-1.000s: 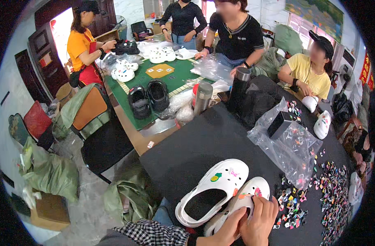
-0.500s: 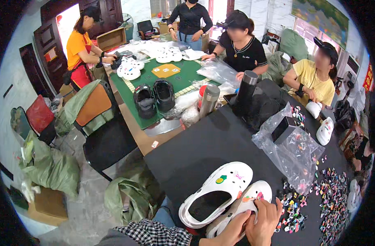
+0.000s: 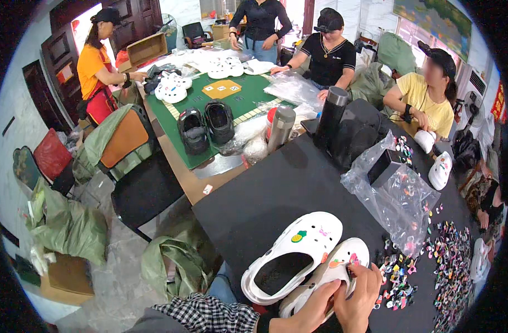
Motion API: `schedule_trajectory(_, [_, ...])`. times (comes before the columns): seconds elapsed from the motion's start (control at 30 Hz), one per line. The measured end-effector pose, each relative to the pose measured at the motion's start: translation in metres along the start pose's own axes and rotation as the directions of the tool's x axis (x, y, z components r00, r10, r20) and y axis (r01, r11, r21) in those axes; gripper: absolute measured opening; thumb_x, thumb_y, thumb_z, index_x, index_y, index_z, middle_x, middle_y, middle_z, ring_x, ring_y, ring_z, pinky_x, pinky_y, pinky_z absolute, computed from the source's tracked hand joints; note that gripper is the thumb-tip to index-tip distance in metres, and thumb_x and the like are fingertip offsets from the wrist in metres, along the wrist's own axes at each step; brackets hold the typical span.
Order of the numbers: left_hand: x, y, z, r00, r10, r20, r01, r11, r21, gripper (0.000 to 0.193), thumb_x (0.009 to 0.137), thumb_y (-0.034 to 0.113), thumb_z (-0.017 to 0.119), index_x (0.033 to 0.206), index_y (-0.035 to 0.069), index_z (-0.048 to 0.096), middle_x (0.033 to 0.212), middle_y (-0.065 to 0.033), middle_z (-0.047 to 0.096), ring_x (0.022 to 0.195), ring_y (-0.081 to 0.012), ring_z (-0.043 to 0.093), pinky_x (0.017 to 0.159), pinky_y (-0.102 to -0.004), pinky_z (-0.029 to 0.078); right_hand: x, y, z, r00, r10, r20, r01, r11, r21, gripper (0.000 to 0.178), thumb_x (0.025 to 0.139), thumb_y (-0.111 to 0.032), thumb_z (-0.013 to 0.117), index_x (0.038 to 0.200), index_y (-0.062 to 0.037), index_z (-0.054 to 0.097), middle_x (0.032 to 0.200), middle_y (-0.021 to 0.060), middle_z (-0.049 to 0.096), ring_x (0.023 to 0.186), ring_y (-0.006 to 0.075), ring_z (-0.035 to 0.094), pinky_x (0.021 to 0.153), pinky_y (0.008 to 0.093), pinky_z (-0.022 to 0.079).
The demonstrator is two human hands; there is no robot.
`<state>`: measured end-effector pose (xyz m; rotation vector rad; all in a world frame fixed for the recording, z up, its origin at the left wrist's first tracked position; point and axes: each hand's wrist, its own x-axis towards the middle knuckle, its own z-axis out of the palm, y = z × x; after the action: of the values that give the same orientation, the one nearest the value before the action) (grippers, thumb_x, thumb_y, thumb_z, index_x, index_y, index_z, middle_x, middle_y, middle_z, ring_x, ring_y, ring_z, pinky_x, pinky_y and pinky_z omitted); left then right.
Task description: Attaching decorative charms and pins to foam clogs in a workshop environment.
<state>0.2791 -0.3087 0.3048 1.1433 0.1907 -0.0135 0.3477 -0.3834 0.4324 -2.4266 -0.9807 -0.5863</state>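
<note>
White clog (image 3: 343,256) in left hand (image 3: 310,312), right hand (image 3: 358,299) touching; charms (image 3: 414,187) visible through bag (image 3: 358,180).

1. Black shirt (image 3: 318,62) of a person at the green table's (image 3: 253,87) right edge: pale chest lettering (image 3: 335,57), too small to read.
2. Red banner (image 3: 499,104) at the far right: yellowish marks, not legible.
3. Dark door (image 3: 53,54): orange-red paper sign (image 3: 64,73), wording unclear.
4. Gold panel (image 3: 222,96) mid-table: three white prints (image 3: 222,88), symbols unclear.
5. Brown border (image 3: 197,196), near corner: white-and-red label (image 3: 207,189), unreadable.
</note>
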Motion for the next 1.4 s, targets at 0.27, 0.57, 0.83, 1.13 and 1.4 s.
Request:
schedule_trajectory(0.27, [0.003, 0.01, -0.001, 0.999, 0.031, -0.028, -0.031, 0.999, 0.016, 0.033, 0.083, -0.003, 0.065, 0.112, -0.001, 0.05, 0.1, -0.0217, 0.052, 0.094, -0.0391, 0.054, 0.084, -0.0436, 0.045, -0.004, -0.004, -0.004, 0.997, 0.072, 0.036, -0.071, 0.997, -0.026, 0.038, 0.075, -0.008, 0.073, 0.111, -0.0014, 0.063, 0.115, 0.0162, 0.063, 0.105, 0.0347, 0.059, 0.1, 0.0475, 0.043])
schedule_trajectory(0.57, [-0.001, 0.073, 0.024, 0.953, -0.3, -0.028, 0.19, 0.671, -0.716, 0.028, 0.107, 0.024, 0.039, 0.124, 0.006, 0.052, 0.113, -0.0017, 0.056, 0.105, -0.0104, 0.053, 0.096, -0.0304, 0.042, -0.008, 0.008, 0.0, 0.993, 0.063, 0.096, -0.068, 0.997, 0.048, 0.053, 0.063, -0.009, 0.072, 0.112, 0.0014, 0.058, 0.107, 0.0197, 0.06, 0.1, 0.0382, 0.057, 0.087, 0.0489, 0.048])
schedule_trajectory(0.83, [0.0, 0.067, 0.018, 0.953, -0.299, 0.039, 0.242, 0.682, -0.69, 0.029, 0.108, 0.024, 0.037, 0.12, 0.004, 0.053, 0.11, -0.0025, 0.056, 0.102, -0.0097, 0.053, 0.093, -0.03, 0.043, -0.003, 0.005, 0.0, 0.993, 0.084, 0.082, -0.091, 0.993, 0.081, 0.037, 0.067, -0.002, 0.063, 0.104, 0.001, 0.063, 0.101, 0.0172, 0.064, 0.098, 0.0351, 0.059, 0.098, 0.0522, 0.041])
schedule_trajectory(1.13, [0.002, 0.054, 0.014, 0.973, -0.2, 0.114, 0.224, 0.704, -0.675, 0.03, 0.108, 0.026, 0.039, 0.116, 0.002, 0.056, 0.108, -0.0028, 0.058, 0.101, -0.009, 0.055, 0.091, -0.0288, 0.044, 0.001, 0.01, -0.003, 0.995, 0.057, 0.082, -0.068, 0.989, 0.131, 0.034, 0.066, -0.001, 0.063, 0.099, 0.0017, 0.066, 0.098, 0.0164, 0.067, 0.094, 0.0342, 0.063, 0.095, 0.0495, 0.046])
schedule_trajectory(1.4, [-0.001, 0.056, 0.01, 0.967, -0.192, 0.166, 0.254, 0.739, -0.624, 0.029, 0.108, 0.028, 0.041, 0.114, 0.003, 0.055, 0.097, 0.0012, 0.055, 0.088, -0.0026, 0.053, 0.073, -0.0234, 0.045, 0.003, 0.011, -0.005, 0.992, 0.012, 0.124, -0.027, 0.993, 0.119, 0.033, 0.064, 0.0, 0.063, 0.096, 0.0026, 0.067, 0.099, 0.0178, 0.068, 0.094, 0.0353, 0.063, 0.094, 0.0496, 0.048])
